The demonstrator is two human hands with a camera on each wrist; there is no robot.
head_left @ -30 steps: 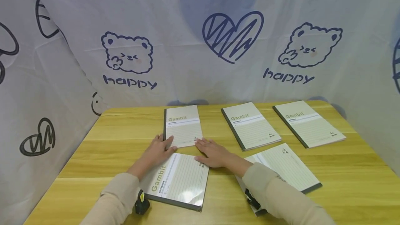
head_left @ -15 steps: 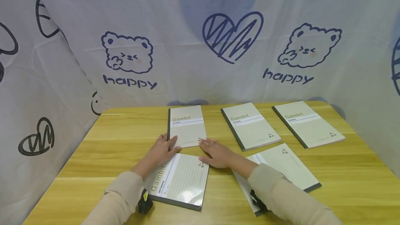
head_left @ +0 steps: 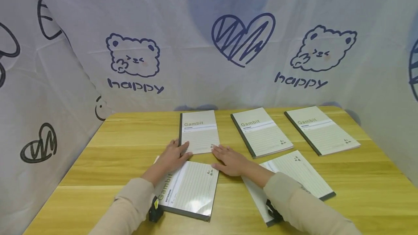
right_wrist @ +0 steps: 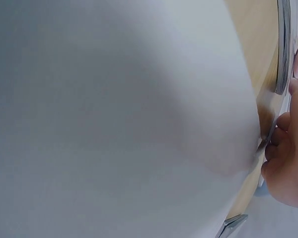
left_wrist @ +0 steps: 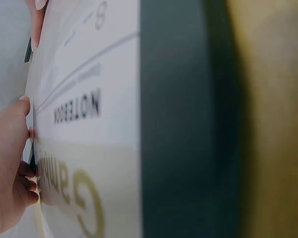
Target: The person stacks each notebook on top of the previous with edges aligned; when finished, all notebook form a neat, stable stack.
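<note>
A white Gambit notebook [head_left: 200, 130] with a dark spine lies flat at the back left of the table in the head view. At its lower left corner, my left hand [head_left: 171, 158] touches the spine side and front edge. My right hand [head_left: 231, 161] rests its fingertips on the lower right corner, fingers fairly straight. Below both hands lies a second notebook [head_left: 192, 188], turned sideways, its top edge partly covered by the left hand. It fills much of the left wrist view, where the left fingers [left_wrist: 27, 186] look loosely bent. My right forearm hides part of a third notebook [head_left: 300, 173].
Two more notebooks [head_left: 262, 132] [head_left: 321, 130] lie slanted along the back right of the wooden table [head_left: 369, 188]. A white cloth [head_left: 196, 82] with printed bears and hearts hangs behind the table. Black wrist cameras [head_left: 155, 210] sit under the sleeves.
The back-left notebook has slid to the right across the table, towards its neighbour. Both hands have moved right along with it. The other notebooks have stayed in place.
</note>
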